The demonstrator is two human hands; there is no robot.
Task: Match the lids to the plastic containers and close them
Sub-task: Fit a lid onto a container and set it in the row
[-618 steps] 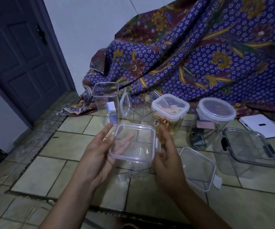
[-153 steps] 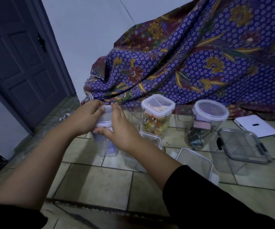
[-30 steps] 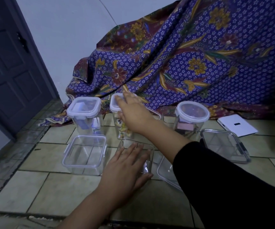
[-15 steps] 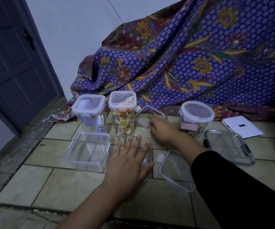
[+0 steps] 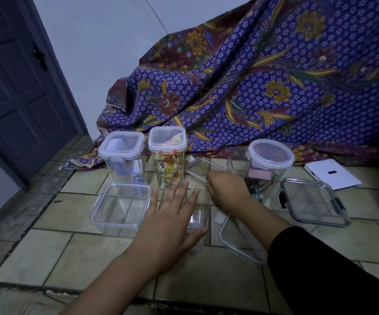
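Observation:
My left hand [image 5: 172, 221] lies flat, fingers spread, on top of a small clear container [image 5: 198, 221] on the tiled floor. My right hand [image 5: 227, 189] pinches the near edge of a clear square lid [image 5: 203, 169] that tilts up behind it. Left of my hands stands an open clear square container [image 5: 121, 206]. Behind stand two tall square containers with lids on, one holding something blue [image 5: 122, 155] and one with colourful pieces [image 5: 168, 155]. A round lidded jar [image 5: 269, 160] stands at the right.
Another clear lid [image 5: 236, 243] lies under my right forearm. A dark-clipped square lid [image 5: 313, 202] rests on a container at the right, with a white flat device [image 5: 333, 173] behind it. Patterned purple cloth [image 5: 252, 87] drapes the back; a dark door [image 5: 13, 87] stands left.
My right hand came back from the tall container with colourful pieces and closed on the edge of the clear lid behind the small container. My left hand stayed flat on that container.

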